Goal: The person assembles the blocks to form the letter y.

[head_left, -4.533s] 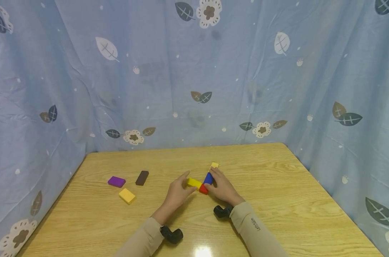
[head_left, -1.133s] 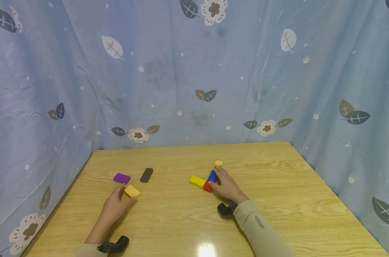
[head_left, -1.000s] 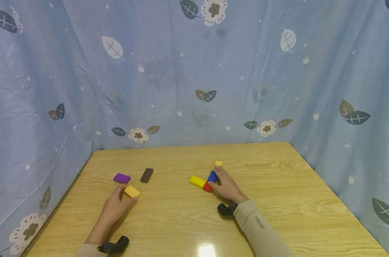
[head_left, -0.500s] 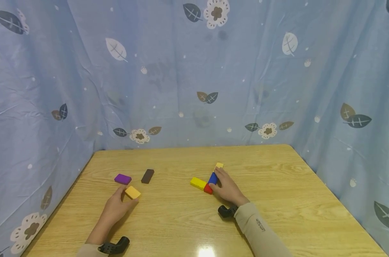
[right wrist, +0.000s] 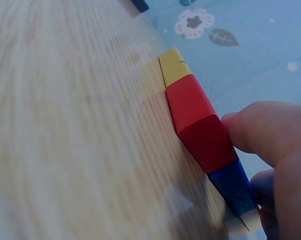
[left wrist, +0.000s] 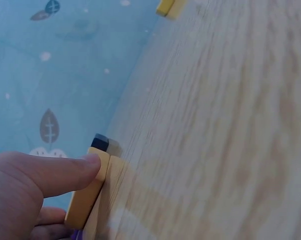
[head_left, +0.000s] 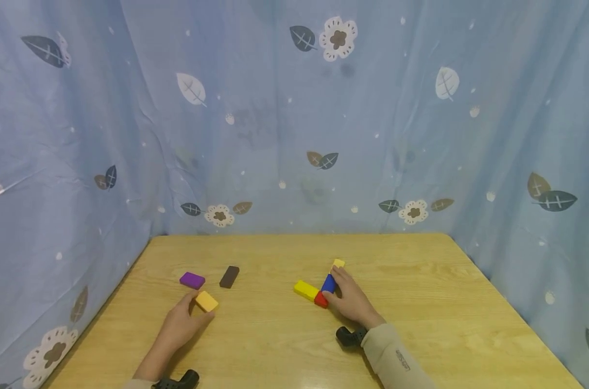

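Note:
At the table's left, my left hand pinches an orange-yellow block between thumb and fingers. In the left wrist view the thumb presses that block's near end. Right of centre, my right hand holds an angled row of blocks: a red block at the corner, a blue block and a pale yellow block behind it. Its thumb touches the red block; the fingers lie along the blue and pale yellow ones, partly hidden. A bright yellow block meets the red one from the left.
A purple block lies just behind my left hand, and a dark brown block to the right of that. The wooden table ends at a blue patterned curtain at back and sides.
My left hand has left the bright yellow block and gone left to the orange-yellow block, staying there for the last second. My right hand has kept its place on the row.

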A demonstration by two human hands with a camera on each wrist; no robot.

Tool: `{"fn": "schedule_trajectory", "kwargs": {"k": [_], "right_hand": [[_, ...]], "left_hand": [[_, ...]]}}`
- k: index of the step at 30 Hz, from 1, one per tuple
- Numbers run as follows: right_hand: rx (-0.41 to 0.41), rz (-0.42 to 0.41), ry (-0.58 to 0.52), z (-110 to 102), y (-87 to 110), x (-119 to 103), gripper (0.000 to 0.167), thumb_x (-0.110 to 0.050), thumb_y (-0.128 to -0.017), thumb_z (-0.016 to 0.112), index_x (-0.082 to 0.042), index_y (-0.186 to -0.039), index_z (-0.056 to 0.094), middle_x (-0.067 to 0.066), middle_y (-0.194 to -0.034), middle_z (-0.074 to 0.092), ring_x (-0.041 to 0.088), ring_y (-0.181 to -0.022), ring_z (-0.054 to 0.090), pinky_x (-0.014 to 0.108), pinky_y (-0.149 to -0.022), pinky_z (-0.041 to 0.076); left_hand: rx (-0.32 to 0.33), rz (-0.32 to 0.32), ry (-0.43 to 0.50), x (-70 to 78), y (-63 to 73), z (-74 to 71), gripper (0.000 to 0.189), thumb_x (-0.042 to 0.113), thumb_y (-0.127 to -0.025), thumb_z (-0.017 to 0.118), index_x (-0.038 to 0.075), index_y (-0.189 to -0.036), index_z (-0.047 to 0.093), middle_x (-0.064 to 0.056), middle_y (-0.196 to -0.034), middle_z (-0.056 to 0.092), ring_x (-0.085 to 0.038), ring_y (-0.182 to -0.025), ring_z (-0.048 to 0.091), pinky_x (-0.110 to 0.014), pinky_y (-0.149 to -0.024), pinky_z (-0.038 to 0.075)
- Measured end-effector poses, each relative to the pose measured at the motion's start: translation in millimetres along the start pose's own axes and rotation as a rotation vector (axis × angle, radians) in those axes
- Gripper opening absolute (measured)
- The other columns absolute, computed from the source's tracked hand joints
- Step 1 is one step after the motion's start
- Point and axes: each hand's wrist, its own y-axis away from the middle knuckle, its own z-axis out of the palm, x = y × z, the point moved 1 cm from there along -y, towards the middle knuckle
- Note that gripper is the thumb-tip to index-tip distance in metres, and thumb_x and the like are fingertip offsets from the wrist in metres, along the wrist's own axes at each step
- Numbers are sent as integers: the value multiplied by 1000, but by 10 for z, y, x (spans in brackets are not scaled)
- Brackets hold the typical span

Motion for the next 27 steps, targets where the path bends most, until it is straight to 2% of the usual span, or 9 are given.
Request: {"fn": "schedule_trajectory", "kwargs": {"k": [6, 13, 27], "right_hand": [[8, 1, -7, 37, 32, -10, 68, -37, -94, 58, 3, -144, 34, 18, -153, 29, 36, -143, 22, 53, -114, 26], [16, -3, -9, 14, 13, -27, 68, -37, -94, 57, 2, -145, 34, 19, -153, 28, 37, -143, 22, 54, -114, 26], [19, 2, -10, 12, 32, -44, 70, -40, -94, 56, 2, -145, 33, 20, -153, 28, 38, -142, 22, 56, -113, 24]], "left_hand": [[11, 5, -14, -3, 61, 20, 88, 47, -85, 66, -6, -145, 27, -35, -145, 29, -54, -131, 28, -66, -104, 29], [29, 33, -10, 15, 32, 8, 85, 44, -86, 66, -4, -145, 29, -34, -145, 31, -53, -130, 32, -64, -103, 33], [46, 47, 22, 33, 62, 30, 81, 39, -88, 66, -6, -144, 29, -34, -145, 31, -52, -131, 31, -63, -105, 32]]}}
